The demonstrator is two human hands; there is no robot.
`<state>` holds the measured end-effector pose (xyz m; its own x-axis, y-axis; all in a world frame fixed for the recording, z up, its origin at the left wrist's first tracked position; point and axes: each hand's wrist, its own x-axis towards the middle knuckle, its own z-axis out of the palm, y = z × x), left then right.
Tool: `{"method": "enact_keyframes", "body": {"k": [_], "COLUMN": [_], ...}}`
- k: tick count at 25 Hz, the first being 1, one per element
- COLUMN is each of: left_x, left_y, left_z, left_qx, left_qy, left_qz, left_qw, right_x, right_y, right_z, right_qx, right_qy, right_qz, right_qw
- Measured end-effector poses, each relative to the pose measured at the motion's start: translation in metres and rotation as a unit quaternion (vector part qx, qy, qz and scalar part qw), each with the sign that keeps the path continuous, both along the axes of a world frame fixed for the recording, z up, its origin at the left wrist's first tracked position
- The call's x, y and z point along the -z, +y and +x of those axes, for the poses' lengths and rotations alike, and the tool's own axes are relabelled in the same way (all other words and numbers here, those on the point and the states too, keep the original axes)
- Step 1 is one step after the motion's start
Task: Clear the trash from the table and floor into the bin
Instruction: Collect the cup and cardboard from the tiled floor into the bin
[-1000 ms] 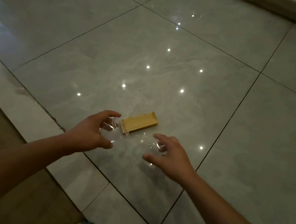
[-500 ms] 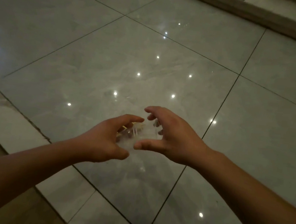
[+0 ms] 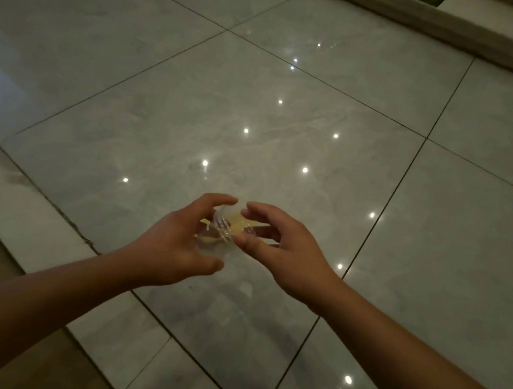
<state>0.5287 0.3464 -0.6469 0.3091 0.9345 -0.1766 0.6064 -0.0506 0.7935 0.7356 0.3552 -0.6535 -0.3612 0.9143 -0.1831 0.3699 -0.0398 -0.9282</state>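
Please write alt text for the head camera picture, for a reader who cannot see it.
Two bare hands, left hand and right hand, meet around a crumpled clear plastic cup and a flat yellow paper packet, seen from above the glossy grey tiled floor. Small ceiling lights reflect in the tiles; no bin is in view.

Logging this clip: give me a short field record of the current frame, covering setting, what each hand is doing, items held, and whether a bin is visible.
setting: glossy grey tiled floor, dim light
left hand: curled around clear plastic packaging
right hand: fingertips pinching the same bundle from the other side
items held: clear plastic packaging with a yellow piece showing through it
contact with floor: cannot tell
bin: not in view
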Motion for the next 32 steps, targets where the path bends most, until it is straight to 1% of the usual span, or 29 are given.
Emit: {"method": "enact_keyframes", "body": {"k": [2, 3, 4, 6, 8, 12, 15, 17, 19, 21, 25, 28, 32], "left_x": [0.007, 0.011, 0.016, 0.022, 0.029, 0.040, 0.045, 0.048, 0.051, 0.054, 0.058, 0.059, 0.058], "left_y": [0.000, 0.000, 0.001, 0.005, 0.011, 0.025, 0.034, 0.039, 0.041, 0.043, 0.043, 0.042, 0.039], "left_z": [-0.011, -0.018, -0.027, -0.041, -0.050, -0.055, -0.055, -0.053, -0.051, -0.050, -0.052, -0.054, -0.050], "left_qx": [-0.020, -0.043, -0.073, -0.124, -0.152, -0.168, -0.166, -0.169, -0.169, -0.168, -0.166, -0.158, -0.157], "left_qy": [0.013, 0.004, -0.008, -0.017, -0.002, 0.018, 0.023, 0.023, 0.021, 0.017, 0.012, 0.018, 0.026], "left_qz": [-0.019, -0.035, -0.052, -0.068, -0.062, -0.035, -0.023, -0.020, -0.018, -0.017, -0.014, -0.019, -0.025], "left_qw": [1.000, 0.998, 0.996, 0.990, 0.986, 0.985, 0.986, 0.985, 0.985, 0.986, 0.986, 0.987, 0.987], "right_x": [0.011, 0.018, 0.027, 0.045, 0.060, 0.084, 0.095, 0.098, 0.101, 0.105, 0.115, 0.111, 0.087], "right_y": [0.005, 0.010, 0.016, 0.028, 0.041, 0.067, 0.077, 0.078, 0.075, 0.073, 0.064, 0.060, 0.051], "right_z": [-0.001, 0.000, 0.001, 0.005, 0.001, -0.024, -0.036, -0.040, -0.044, -0.047, -0.045, -0.039, -0.007], "right_qx": [0.014, 0.031, 0.048, 0.053, 0.012, -0.096, -0.174, -0.189, -0.185, -0.178, -0.162, -0.122, -0.101], "right_qy": [0.001, -0.010, -0.039, -0.149, -0.240, -0.320, -0.405, -0.442, -0.453, -0.448, -0.435, -0.400, -0.326], "right_qz": [-0.029, -0.037, -0.035, 0.000, 0.051, 0.138, 0.193, 0.210, 0.238, 0.257, 0.244, 0.202, 0.089], "right_qw": [0.999, 0.999, 0.997, 0.988, 0.969, 0.932, 0.877, 0.851, 0.839, 0.838, 0.851, 0.886, 0.936]}}
